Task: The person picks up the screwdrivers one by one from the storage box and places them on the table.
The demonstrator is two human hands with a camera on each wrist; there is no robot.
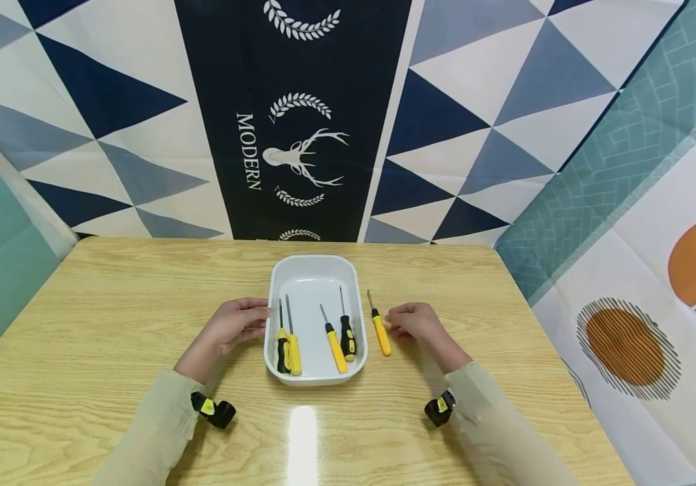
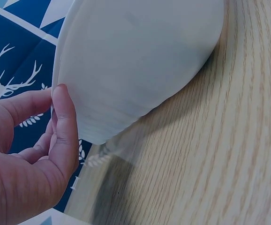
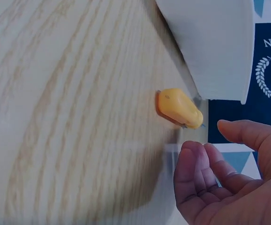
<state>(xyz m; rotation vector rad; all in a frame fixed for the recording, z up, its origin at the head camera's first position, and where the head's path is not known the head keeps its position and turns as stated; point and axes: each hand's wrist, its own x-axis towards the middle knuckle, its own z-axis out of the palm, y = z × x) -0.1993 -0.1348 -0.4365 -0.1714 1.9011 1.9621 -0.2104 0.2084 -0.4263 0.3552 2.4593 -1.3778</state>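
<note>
A white plastic tray [image 1: 314, 381] stands on the wooden table. My left hand [image 1: 239, 325] pinches its left rim between thumb and fingers, as the left wrist view shows closely. Inside lie two black-and-yellow screwdrivers [image 1: 348, 337], a yellow screwdriver [image 1: 294, 351] and an orange-yellow screwdriver [image 1: 335, 347] with a black collar. Another orange-yellow screwdriver [image 1: 382, 332] lies on the table just right of the tray, its tip pointing away from me. Beside its handle is my right hand [image 1: 416, 321]; in the right wrist view a gap separates thumb from loosely bent fingers, which hold nothing.
The wooden table [image 1: 141, 290] extends to both sides of the tray. At its far edge hangs a patterned cloth [image 1: 299, 223] with triangles and a deer's head. More printed cloth [image 1: 627, 270] borders the right side.
</note>
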